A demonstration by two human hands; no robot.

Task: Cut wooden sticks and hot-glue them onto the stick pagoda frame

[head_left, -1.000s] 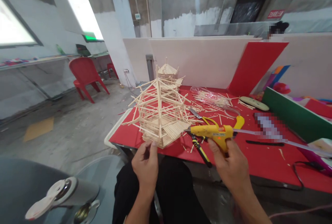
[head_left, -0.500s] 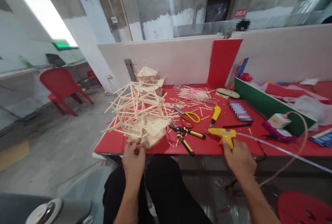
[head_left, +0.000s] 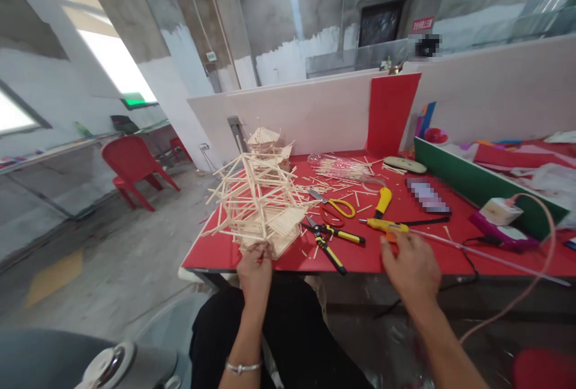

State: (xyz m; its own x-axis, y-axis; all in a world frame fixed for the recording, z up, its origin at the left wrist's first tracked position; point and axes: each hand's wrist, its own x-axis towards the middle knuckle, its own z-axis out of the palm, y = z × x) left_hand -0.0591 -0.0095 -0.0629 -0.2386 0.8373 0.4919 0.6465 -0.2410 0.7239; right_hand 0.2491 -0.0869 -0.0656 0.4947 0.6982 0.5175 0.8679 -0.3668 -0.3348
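Note:
A pavilion-like model (head_left: 256, 197) built of thin wooden sticks stands at the left front of the red table. At its front lower edge, my left hand (head_left: 255, 263) is closed, thumb and fingers pinched on the model's base; the exact spot is hidden by the fingers. A yellow glue gun (head_left: 387, 226) lies flat on the table, a clear glue stick (head_left: 450, 242) running out behind it. My right hand (head_left: 411, 266) is just in front of the glue gun, fingers apart and no longer wrapped round its handle.
Black-and-yellow pliers (head_left: 330, 251), yellow-handled scissors (head_left: 339, 206) and a yellow utility knife (head_left: 384, 200) lie between my hands. Behind are loose sticks and a bag of sticks (head_left: 342, 167). A phone (head_left: 427, 196), a green board (head_left: 486, 188) and a white plug adapter (head_left: 500, 212) are at right.
My right hand has laid the glue gun down on the table and loosened from its handle. My left hand stays at the model's base. The view has swung slightly left.

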